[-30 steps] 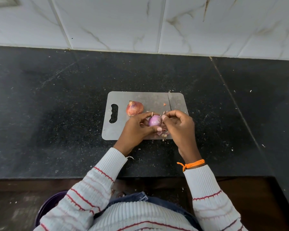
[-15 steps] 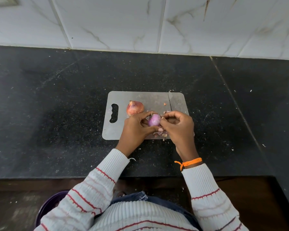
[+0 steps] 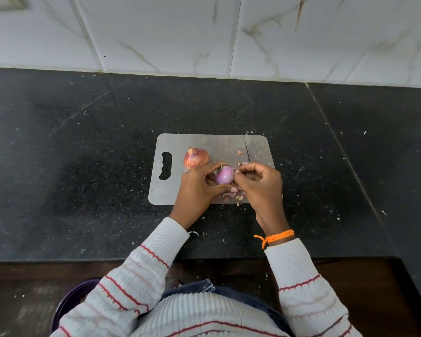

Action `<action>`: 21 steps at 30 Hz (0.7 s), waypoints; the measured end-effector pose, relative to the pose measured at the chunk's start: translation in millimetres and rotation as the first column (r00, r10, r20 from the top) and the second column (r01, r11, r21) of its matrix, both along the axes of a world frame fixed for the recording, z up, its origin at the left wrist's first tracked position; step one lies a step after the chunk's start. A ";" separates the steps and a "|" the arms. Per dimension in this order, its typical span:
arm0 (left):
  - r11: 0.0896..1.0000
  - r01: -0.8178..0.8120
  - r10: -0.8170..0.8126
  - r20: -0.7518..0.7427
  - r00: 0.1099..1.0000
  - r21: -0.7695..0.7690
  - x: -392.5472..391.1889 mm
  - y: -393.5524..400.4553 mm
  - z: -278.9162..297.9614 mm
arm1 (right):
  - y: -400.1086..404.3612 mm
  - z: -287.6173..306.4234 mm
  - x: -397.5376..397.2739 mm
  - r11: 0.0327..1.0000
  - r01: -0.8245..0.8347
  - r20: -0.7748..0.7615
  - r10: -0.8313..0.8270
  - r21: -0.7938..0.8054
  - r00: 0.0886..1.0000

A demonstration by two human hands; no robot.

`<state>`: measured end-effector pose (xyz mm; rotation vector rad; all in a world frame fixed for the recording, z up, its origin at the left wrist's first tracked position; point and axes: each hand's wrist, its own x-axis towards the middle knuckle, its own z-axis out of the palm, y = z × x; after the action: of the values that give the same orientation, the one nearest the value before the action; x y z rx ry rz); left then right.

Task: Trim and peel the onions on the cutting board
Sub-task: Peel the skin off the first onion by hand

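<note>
A grey cutting board (image 3: 204,142) lies on the black counter. My left hand (image 3: 197,188) grips a purple, mostly peeled onion (image 3: 224,175) just above the board's near edge. My right hand (image 3: 260,184) has its fingers curled against the onion's right side, pinching at its skin. An unpeeled reddish-brown onion (image 3: 196,158) sits on the board to the left of my hands. Loose peel scraps (image 3: 233,195) lie on the board under my hands. A knife blade (image 3: 249,148) lies along the board's right part, its handle hidden behind my right hand.
The black stone counter (image 3: 83,166) carries small peel flecks and meets a white tiled wall (image 3: 204,32) behind. A purple bin (image 3: 66,305) stands on the floor below the counter's front edge at the lower left.
The onion has turned a little in my left hand and shows more purple flesh. My right fingers have shifted along its right side. The other onion and the knife have not moved.
</note>
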<state>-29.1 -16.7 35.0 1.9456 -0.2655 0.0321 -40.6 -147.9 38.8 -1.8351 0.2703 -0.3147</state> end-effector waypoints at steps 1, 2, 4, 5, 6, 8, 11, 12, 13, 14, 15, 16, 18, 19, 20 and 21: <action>1.000 -0.007 0.007 -0.005 1.000 0.000 0.8 0.3 -0.9 | -0.5 0.1 -0.2 1.000 -0.006 -0.007 0.006 0.028 1.000; 1.000 -0.019 0.019 -0.010 1.000 0.003 1.7 0.5 -1.8 | -1.2 0.0 -0.4 0.998 -0.011 -0.016 0.013 0.067 1.000; 0.999 -0.045 0.045 -0.017 0.999 0.018 3.4 0.7 -3.6 | -2.7 -0.8 -1.0 0.991 -0.012 -0.027 0.016 0.134 0.999; 0.998 -0.052 0.053 -0.022 0.998 0.023 4.0 0.6 -4.3 | -3.4 -1.1 -0.9 0.988 -0.009 -0.030 0.014 0.154 0.999; 0.998 -0.055 0.055 -0.027 0.998 0.026 4.2 0.7 -4.4 | -3.4 -1.1 -0.5 0.986 -0.006 -0.033 0.012 0.169 0.999; 0.998 -0.057 0.058 -0.029 0.998 0.024 4.1 0.9 -4.4 | -2.2 0.1 -0.3 0.984 -0.005 -0.031 0.010 0.176 0.999; 0.996 -0.084 0.085 -0.034 0.996 0.022 4.5 1.5 -4.0 | 0.3 3.7 -2.2 0.990 -0.038 0.010 0.036 0.133 0.999; 0.995 -0.093 0.094 -0.040 0.995 0.029 4.7 1.6 -4.0 | 1.1 3.7 -2.6 0.994 -0.047 0.020 0.045 0.098 0.999; 0.995 -0.095 0.097 -0.045 0.994 0.030 4.7 1.6 -4.1 | 1.7 3.7 -2.9 0.996 -0.048 0.023 0.046 0.071 0.999; 0.995 -0.095 0.096 -0.049 0.994 0.027 4.5 1.5 -4.0 | 1.7 2.8 -2.4 0.998 -0.044 0.017 0.043 0.048 0.999; 0.995 -0.096 0.097 -0.057 0.994 0.025 4.5 1.4 -5.0 | 1.2 2.0 -1.8 0.999 -0.044 0.008 0.044 0.021 0.999; 0.995 -0.097 0.099 -0.067 0.993 0.023 4.2 1.2 -5.1 | 0.4 1.0 -0.8 0.999 -0.047 -0.003 0.047 -0.015 0.999; 0.996 -0.088 0.085 -0.117 0.989 -0.019 4.2 1.2 -5.0 | -1.6 -2.3 1.2 0.995 -0.052 -0.026 0.050 -0.083 0.998; 0.995 -0.076 0.065 -0.156 0.986 -0.069 4.2 0.8 -4.9 | -2.5 -3.7 1.6 0.993 -0.053 -0.032 0.050 -0.109 0.998; 0.990 -0.065 0.040 -0.191 0.981 -0.126 4.2 0.6 -5.1 | -3.2 -5.0 1.8 0.990 -0.052 -0.036 0.047 -0.134 0.998; 0.983 -0.056 0.017 -0.214 0.977 -0.176 4.0 0.2 -4.8 | -4.3 -6.5 2.0 0.987 -0.046 -0.039 0.041 -0.151 0.998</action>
<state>-25.0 -16.4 30.2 1.7556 -0.0819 -0.1222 -38.6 -152.2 32.3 -1.9957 0.2364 -0.2781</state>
